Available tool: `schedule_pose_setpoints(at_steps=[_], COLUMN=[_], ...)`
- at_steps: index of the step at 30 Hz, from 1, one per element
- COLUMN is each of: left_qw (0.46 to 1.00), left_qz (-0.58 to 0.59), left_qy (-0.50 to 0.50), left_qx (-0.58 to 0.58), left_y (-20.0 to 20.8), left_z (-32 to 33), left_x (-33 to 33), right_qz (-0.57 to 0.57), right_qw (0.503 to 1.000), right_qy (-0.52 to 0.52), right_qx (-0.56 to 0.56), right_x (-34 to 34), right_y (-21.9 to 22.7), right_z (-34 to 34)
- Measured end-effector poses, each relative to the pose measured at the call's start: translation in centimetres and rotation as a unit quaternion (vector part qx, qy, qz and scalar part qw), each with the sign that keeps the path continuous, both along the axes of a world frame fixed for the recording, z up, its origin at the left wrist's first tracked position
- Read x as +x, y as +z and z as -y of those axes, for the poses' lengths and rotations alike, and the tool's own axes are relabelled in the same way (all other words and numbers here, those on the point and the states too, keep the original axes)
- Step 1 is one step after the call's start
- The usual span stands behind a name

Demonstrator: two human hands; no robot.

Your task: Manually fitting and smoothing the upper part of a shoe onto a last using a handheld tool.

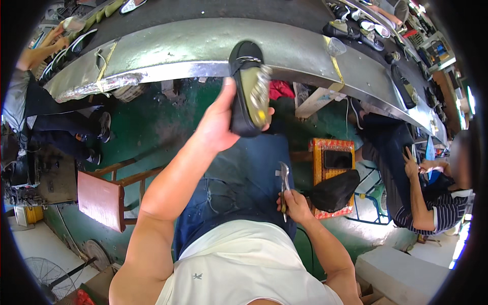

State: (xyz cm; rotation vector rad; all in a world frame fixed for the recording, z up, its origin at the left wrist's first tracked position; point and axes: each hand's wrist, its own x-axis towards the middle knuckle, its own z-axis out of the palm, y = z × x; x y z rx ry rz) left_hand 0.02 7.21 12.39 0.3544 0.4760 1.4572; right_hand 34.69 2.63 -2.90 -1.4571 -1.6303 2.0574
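My left hand (217, 122) is closed around a black and olive-green shoe (245, 94), with pale laces, a dark toe and a yellow spot. The thumb lies along its near left side and fingertips show at its right edge. I hold the shoe up in front of the metal bench edge (178, 70), above my knees. Lower down, by my right thigh, my right hand (299, 206) grips a pair of metal pincers (284, 175) by the handles, their curved head pointing away from me. The pincers are apart from the shoe.
More shoes (401, 85) stand along the dark belt (284, 12). A person works at the right, others at the left. A phone (337, 159) and a black cloth item (336, 192) lie on an orange patterned stool (319, 152). A wooden stool (100, 201) stands left, a fan (48, 277) behind it.
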Motion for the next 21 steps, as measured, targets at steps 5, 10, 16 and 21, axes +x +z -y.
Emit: schedule_pose_setpoints(at_steps=[5, 10, 16, 21], left_qw=[0.995, 0.993, 0.992, 0.982], left_qz=[-0.026, 0.052, -0.017, -0.152], left_qy=[0.047, 0.052, 0.050, 0.019], left_qx=[-0.082, -0.095, -0.114, -0.108], left_y=[-0.2, 0.7, -0.4, 0.3], left_z=[-3.8, -7.0, -13.6, -20.6], left_x=[-1.2, -2.3, -3.1, -3.6], right_qz=[0.088, 0.159, 0.212, 0.319], right_qw=[0.979, 0.916, 0.736, 0.674], right_qy=[0.060, 0.019, -0.058, -0.083], right_qx=[0.173, 0.368, 0.640, 0.661], right_x=[-0.9, -1.5, -0.8, 0.8], right_y=[4.5, 10.5, 14.2, 12.0], right_z=[-2.9, -12.8, -30.8, -44.2])
